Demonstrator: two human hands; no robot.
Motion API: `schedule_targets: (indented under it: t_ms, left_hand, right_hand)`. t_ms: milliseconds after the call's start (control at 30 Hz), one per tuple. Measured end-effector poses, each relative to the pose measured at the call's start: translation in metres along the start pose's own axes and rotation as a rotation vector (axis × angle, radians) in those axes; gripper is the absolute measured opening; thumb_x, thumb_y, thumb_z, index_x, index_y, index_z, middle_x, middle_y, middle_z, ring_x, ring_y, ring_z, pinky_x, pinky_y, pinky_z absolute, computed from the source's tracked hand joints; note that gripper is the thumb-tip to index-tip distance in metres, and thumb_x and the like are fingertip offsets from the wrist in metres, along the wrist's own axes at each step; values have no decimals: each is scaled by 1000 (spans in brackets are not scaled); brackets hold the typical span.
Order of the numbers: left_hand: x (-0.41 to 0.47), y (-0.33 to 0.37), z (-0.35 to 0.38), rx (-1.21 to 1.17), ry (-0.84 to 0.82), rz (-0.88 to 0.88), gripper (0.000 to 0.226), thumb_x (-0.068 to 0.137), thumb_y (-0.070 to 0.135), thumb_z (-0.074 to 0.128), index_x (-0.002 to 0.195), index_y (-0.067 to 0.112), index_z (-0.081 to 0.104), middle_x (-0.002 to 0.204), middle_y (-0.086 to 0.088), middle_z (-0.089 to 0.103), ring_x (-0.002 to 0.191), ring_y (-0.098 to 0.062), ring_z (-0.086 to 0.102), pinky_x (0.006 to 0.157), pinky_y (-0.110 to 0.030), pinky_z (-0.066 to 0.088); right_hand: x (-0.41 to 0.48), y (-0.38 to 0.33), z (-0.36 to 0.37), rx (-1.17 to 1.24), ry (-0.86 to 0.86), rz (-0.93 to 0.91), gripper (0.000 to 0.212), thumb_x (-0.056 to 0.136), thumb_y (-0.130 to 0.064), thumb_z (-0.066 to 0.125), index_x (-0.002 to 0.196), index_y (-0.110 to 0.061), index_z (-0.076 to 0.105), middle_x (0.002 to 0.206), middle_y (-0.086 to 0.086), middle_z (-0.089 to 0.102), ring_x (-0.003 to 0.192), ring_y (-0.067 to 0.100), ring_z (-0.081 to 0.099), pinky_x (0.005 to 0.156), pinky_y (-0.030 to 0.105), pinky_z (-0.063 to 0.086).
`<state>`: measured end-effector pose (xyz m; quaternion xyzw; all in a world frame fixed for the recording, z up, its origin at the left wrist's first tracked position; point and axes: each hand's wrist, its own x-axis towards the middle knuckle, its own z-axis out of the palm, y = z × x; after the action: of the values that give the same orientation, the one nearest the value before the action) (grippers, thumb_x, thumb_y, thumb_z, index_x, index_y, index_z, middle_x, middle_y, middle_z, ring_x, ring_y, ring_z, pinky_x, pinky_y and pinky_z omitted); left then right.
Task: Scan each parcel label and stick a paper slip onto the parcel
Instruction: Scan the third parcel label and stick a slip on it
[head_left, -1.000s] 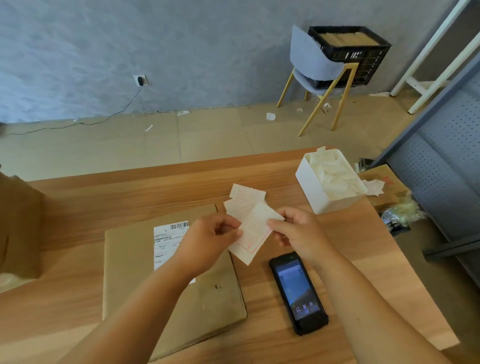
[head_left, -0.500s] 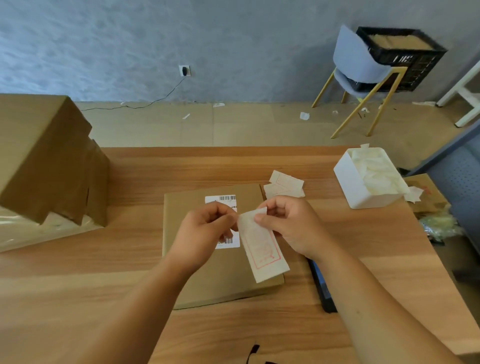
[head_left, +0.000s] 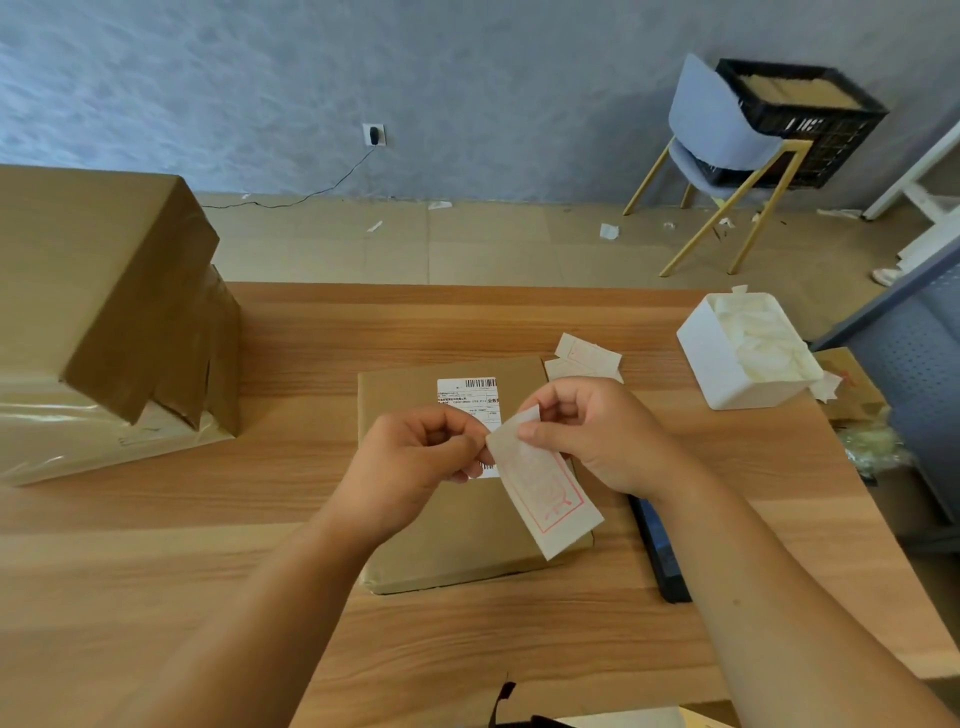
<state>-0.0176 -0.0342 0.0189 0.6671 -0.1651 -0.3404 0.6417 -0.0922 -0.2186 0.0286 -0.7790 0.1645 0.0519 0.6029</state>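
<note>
A flat brown parcel (head_left: 447, 540) lies on the wooden table (head_left: 156, 545), its white barcode label (head_left: 466, 394) partly covered by my hands. Above it I hold a white paper slip (head_left: 545, 493) with a red printed frame. My right hand (head_left: 587, 431) pinches the slip's top end, and my left hand (head_left: 415, 462) pinches its upper left edge. A black handheld scanner (head_left: 660, 551) lies to the right of the parcel, half hidden under my right forearm.
Loose paper slips (head_left: 584, 358) lie behind the parcel. A white box (head_left: 722, 374) of slips stands at the table's right edge. A stack of large brown parcels (head_left: 104, 312) fills the left side. A chair (head_left: 722, 150) and black crate (head_left: 800, 114) stand on the floor behind.
The view swung left, bringing the stacked parcels into sight. Both hands carried the slip from beside the parcel to over its label, and the slip turned to hang lengthwise.
</note>
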Motion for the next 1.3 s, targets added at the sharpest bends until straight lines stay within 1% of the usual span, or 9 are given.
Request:
schedule_targets:
  t_ms: [333, 467, 600, 667, 800, 900, 1067, 1167, 1300]
  left_hand:
    - [-7, 3, -6, -26, -7, -19, 16, 85, 5, 61, 73, 10, 70, 69, -5, 71, 58, -8, 60, 58, -19, 49]
    - [-9, 2, -7, -46, 40, -13, 15, 87, 4, 59, 75, 8, 68, 67, -3, 70, 56, -7, 58, 57, -18, 49]
    - [-9, 0, -11, -42, 120, 22, 16, 87, 3, 59, 74, 9, 66, 64, 0, 69, 55, -6, 57, 56, -16, 48]
    - [-8, -1, -14, -8, 131, 46, 16, 87, 3, 59, 74, 10, 66, 63, 1, 69, 55, -5, 57, 56, -15, 48]
    - [-7, -3, -18, 39, 91, 80, 13, 85, 9, 61, 75, 13, 68, 65, 2, 69, 57, -4, 59, 58, -14, 48]
    - [-6, -4, -23, 116, 58, 109, 11, 85, 13, 62, 77, 15, 70, 67, 3, 70, 59, -3, 61, 59, -14, 48]
    - [-5, -4, -31, 133, 17, 121, 15, 85, 11, 62, 74, 18, 70, 69, 2, 71, 60, -3, 60, 59, -14, 48]
    - [-3, -9, -35, 70, 34, 77, 21, 85, 8, 60, 70, 20, 68, 69, -2, 70, 60, -5, 57, 59, -17, 48]
    - [2, -19, -41, -38, 139, -18, 19, 87, 5, 52, 74, 13, 62, 63, 5, 67, 55, -3, 55, 55, -16, 46]
  right_hand:
    - [1, -3, 12, -9, 64, -29, 11, 81, -15, 74, 82, -25, 67, 75, -10, 69, 73, 6, 64, 63, 20, 49]
    - [2, 1, 26, -44, 229, -9, 20, 77, -22, 78, 85, -31, 63, 81, -10, 64, 70, 4, 57, 69, 28, 48]
    - [-1, 3, 38, -116, 517, -81, 24, 75, -30, 78, 86, -36, 58, 87, -14, 62, 70, -4, 54, 62, 10, 42]
    - [-6, 1, 42, -101, 424, -129, 10, 77, -35, 74, 82, -37, 66, 84, -14, 66, 72, -1, 57, 64, 13, 46]
    - [-8, -7, 52, -68, 149, -121, 12, 74, -49, 65, 84, -48, 71, 89, -15, 71, 85, 13, 65, 83, 42, 54]
    - [-6, -10, 57, -13, 154, -137, 10, 79, -35, 71, 81, -44, 73, 86, -11, 73, 85, 15, 67, 86, 47, 54]
    - [-6, -12, 63, 60, 153, -96, 15, 87, -22, 67, 78, -31, 74, 74, -10, 71, 68, 2, 62, 64, 17, 48]
    - [-5, -8, 69, 223, 241, 13, 16, 90, -14, 63, 77, -20, 71, 67, -8, 67, 62, 4, 60, 55, 20, 46]
    - [-6, 3, 70, 490, 414, 187, 13, 90, -12, 61, 80, -13, 69, 74, -1, 69, 59, 8, 60, 52, 23, 45]
